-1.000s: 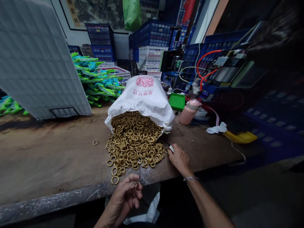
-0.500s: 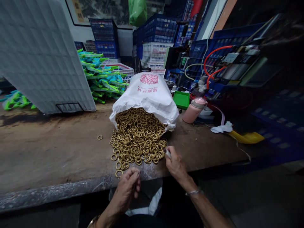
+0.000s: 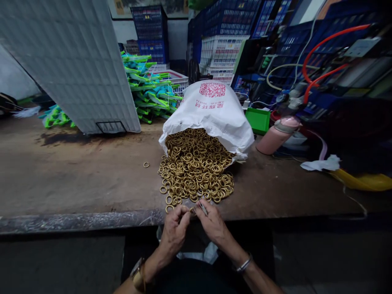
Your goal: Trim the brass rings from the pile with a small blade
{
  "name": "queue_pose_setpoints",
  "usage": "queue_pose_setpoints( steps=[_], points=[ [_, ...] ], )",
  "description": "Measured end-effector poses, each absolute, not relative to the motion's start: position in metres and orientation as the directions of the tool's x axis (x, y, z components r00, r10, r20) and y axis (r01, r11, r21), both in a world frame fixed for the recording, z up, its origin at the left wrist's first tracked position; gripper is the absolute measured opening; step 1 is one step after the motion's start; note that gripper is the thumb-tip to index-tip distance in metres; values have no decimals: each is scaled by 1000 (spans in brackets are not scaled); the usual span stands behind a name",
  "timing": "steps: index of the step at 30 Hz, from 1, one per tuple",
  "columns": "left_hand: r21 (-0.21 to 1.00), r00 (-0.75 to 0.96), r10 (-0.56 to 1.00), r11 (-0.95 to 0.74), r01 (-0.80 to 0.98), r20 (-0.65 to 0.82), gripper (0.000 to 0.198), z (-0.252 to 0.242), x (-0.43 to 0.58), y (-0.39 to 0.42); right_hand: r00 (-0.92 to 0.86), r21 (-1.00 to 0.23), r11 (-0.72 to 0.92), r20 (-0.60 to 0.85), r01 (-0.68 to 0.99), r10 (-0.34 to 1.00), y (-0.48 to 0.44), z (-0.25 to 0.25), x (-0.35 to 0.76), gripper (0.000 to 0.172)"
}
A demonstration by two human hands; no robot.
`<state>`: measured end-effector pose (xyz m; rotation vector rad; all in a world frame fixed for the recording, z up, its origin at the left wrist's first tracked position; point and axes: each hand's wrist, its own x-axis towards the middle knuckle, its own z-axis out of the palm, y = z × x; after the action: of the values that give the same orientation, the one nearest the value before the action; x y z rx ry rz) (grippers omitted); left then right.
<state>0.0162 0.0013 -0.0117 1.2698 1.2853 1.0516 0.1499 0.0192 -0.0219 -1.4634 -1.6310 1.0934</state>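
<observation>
Gold-coloured rings point(image 3: 196, 175) spill in a heap from the mouth of a white sack point(image 3: 211, 108) lying on the table. At the near edge of the heap, both my hands are close together with fingers closed. A single ring point(image 3: 192, 210) shows between the fingertips, and my left hand point(image 3: 174, 230) pinches it. My right hand point(image 3: 214, 225) grips a small pale tool point(image 3: 203, 208), mostly covered by the fingers; its kind cannot be made out. One loose ring point(image 3: 146, 165) lies apart on the left.
A grey ribbed panel point(image 3: 76, 69) stands on the left, beside piled green and blue plastic pieces point(image 3: 150, 90). To the right are a pink bottle point(image 3: 277, 134), a green tray point(image 3: 257, 121) and a machine with red hoses point(image 3: 312, 53). Crates point(image 3: 223, 51) are stacked behind.
My right hand has moved from the heap's right side to meet my left hand, and a ring now shows between them. The view has shifted, so the scene sits further right.
</observation>
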Motion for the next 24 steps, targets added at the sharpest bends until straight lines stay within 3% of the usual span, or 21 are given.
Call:
queue_pose_setpoints(
  steps=[4, 8, 13, 18, 24],
  points=[
    [978, 120, 991, -78, 192, 56, 20, -15, 14, 0, -195, -943, -89, -158, 322, 968, 21, -24, 148, 31],
    [992, 166, 978, 127, 25, -130, 23, -17, 12, -1, -165, -939, -74, -136, 335, 977, 22, -22, 146, 26],
    [904, 285, 901, 387, -184, -328, 33, -22, 10, -3, -173, -906, -18, -100, 422, 980, 21, -21, 142, 21],
    [839, 291, 888, 441, -319, -356, 30, -24, 10, -6, -180, -918, -14, -93, 396, 979, 21, -22, 142, 23],
    [840, 250, 898, 430, -331, -361, 30, -19, 10, -5, -234, -743, 145, -16, 653, 972, 14, -21, 147, 14]
  ],
)
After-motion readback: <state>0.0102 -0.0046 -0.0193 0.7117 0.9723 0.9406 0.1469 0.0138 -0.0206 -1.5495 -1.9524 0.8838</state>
